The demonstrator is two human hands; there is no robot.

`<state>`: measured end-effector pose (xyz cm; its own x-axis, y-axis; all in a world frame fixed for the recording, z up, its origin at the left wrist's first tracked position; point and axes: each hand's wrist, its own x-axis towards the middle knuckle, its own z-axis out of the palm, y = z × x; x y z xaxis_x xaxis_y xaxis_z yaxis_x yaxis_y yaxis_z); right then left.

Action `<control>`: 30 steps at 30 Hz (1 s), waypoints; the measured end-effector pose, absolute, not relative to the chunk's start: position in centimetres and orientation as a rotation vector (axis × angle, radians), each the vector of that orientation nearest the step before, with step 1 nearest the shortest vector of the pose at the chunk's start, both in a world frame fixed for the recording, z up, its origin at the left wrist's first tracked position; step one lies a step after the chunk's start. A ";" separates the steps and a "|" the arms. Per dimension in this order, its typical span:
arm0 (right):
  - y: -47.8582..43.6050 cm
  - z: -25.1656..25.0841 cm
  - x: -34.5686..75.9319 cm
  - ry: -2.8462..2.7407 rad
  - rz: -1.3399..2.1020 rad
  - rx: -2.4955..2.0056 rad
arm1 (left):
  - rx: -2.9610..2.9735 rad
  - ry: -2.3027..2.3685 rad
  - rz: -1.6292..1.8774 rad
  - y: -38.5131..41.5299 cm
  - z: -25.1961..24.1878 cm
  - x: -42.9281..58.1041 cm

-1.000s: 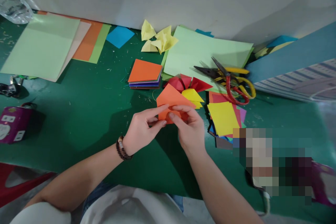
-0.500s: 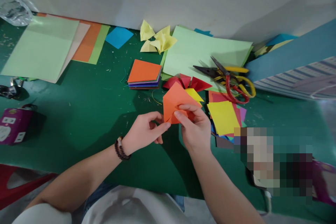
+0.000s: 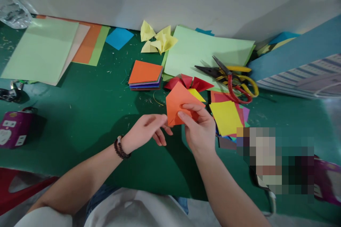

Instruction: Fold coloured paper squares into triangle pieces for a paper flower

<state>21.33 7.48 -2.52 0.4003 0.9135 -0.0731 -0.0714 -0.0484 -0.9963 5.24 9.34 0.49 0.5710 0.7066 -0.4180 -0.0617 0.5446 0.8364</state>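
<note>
An orange sheet of origami paper [image 3: 177, 101], with its lower edge partly folded, is held up above the table. My right hand [image 3: 201, 127] pinches it at the lower right between thumb and fingers. My left hand [image 3: 147, 129] is at the sheet's lower left corner, thumb tip by its edge and the other fingers loosely spread below. Whether the left fingertips touch the paper is hard to tell. Behind the sheet lie red folded paper pieces [image 3: 201, 83] and a yellow paper piece [image 3: 196, 94], partly hidden.
A stack of coloured squares [image 3: 145, 72] lies ahead, with folded yellow pieces [image 3: 161, 40] beyond. Pliers [image 3: 210, 72] and red-handled scissors [image 3: 231, 90] rest on pale green sheets [image 3: 183, 49]. More paper squares [image 3: 227, 118] are right; a purple box [image 3: 14, 129] stands left.
My left thumb has come off the front of the orange paper and moved slightly up and left, its fingers loosening. My right hand keeps its pinch on the sheet.
</note>
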 end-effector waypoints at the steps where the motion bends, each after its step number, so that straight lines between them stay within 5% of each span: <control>1: 7.5 -2.5 21.3 -0.827 0.977 -1.370 | 0.866 0.842 0.531 9.4 0.5 5.2; 21: 6.8 -1.7 20.4 -1.002 1.083 -1.361 | 1.229 0.936 0.514 9.3 0.3 5.0; 30: 7.0 -2.2 19.6 -0.830 1.304 -1.118 | 1.160 1.076 0.825 9.0 -0.2 5.1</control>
